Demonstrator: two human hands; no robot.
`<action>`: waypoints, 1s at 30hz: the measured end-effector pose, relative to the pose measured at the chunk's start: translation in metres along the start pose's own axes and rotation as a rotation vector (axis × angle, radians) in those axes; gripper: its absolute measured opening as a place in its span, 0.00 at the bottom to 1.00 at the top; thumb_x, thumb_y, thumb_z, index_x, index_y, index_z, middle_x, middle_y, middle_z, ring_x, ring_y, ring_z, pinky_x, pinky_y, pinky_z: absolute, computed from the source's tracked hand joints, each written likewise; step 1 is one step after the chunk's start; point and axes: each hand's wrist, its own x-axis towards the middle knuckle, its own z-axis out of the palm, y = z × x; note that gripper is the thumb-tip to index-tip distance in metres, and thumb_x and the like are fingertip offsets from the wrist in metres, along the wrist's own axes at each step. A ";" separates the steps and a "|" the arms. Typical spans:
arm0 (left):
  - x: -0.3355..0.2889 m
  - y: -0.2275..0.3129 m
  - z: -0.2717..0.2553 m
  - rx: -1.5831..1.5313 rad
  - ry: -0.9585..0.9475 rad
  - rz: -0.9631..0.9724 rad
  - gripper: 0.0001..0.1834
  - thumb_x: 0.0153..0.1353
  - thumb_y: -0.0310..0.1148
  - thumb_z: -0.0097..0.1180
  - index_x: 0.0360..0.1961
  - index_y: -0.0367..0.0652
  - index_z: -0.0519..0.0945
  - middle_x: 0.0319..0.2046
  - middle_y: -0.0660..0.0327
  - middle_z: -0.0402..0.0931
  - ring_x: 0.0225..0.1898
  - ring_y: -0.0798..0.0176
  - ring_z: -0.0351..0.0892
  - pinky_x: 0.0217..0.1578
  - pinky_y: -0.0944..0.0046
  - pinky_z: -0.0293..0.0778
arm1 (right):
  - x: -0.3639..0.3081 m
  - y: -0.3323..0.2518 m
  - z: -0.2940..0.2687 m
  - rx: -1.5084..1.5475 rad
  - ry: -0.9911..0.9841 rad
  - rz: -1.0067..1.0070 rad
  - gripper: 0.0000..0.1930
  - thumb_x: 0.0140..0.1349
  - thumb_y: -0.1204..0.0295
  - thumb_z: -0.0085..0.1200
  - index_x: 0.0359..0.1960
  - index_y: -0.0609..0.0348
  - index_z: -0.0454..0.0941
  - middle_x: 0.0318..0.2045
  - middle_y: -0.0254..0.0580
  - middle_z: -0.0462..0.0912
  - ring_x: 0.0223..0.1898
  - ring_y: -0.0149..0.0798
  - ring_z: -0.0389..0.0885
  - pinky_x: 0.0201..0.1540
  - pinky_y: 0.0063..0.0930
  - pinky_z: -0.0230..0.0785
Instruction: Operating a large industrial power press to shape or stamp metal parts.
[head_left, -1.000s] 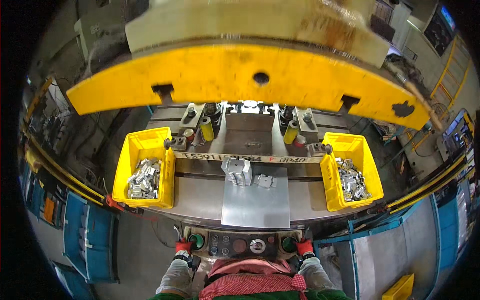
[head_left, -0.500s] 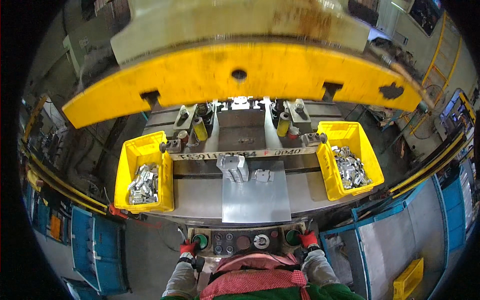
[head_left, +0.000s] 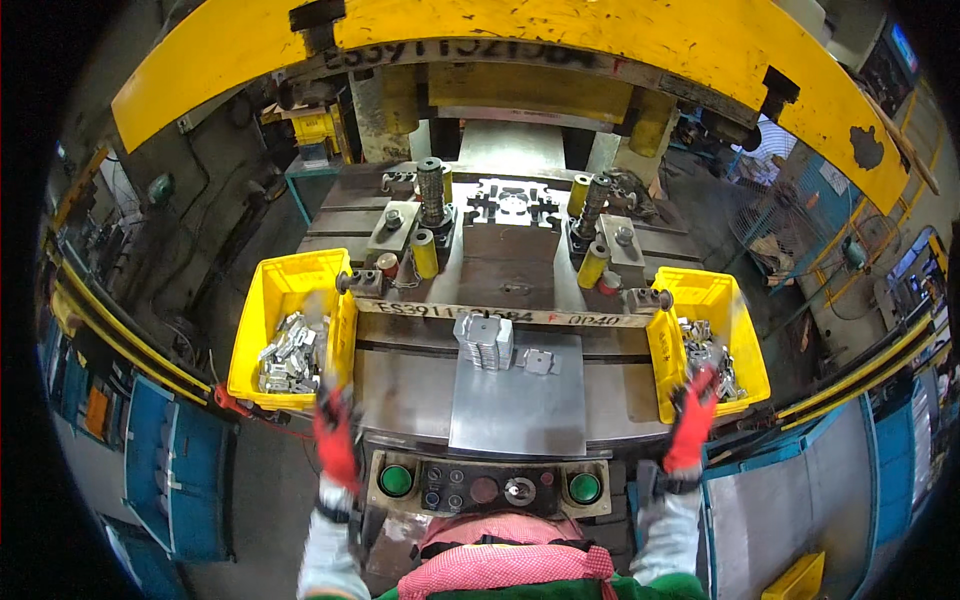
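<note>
My left hand [head_left: 336,437], in a red glove, is raised beside the near edge of the left yellow bin [head_left: 242,335]. My right hand [head_left: 692,425], gloved alike, is at the near left corner of the right yellow bin [head_left: 748,390]. Motion smears the fingers of both, so their grip cannot be made out. Small silvery metal parts [head_left: 290,362] fill the bottom of the left bin, with similar parts [head_left: 733,350] in the right one. Between the bins, a stack of flat metal pieces [head_left: 484,342] and a piece lying apart [head_left: 539,361] rest on a smooth metal sheet [head_left: 516,412].
A yellow press beam [head_left: 650,32] hangs above the lower die [head_left: 512,203], which has upright guide posts [head_left: 431,192]. Before me is a control panel [head_left: 487,487] between two green buttons [head_left: 395,481]. Blue-framed carts [head_left: 203,490] stand on both sides.
Both hands have left the green buttons and moved forward and outward to the bins. The press beam has risen, uncovering the die. The view has shifted slightly.
</note>
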 end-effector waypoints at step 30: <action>0.053 -0.006 -0.080 0.352 0.126 0.176 0.17 0.51 0.32 0.54 0.43 0.43 0.71 0.28 0.63 0.74 0.26 0.69 0.71 0.25 0.72 0.66 | -0.061 0.010 -0.006 -0.349 -0.118 0.036 0.22 0.54 0.69 0.49 0.50 0.65 0.65 0.42 0.49 0.73 0.42 0.36 0.71 0.46 0.26 0.60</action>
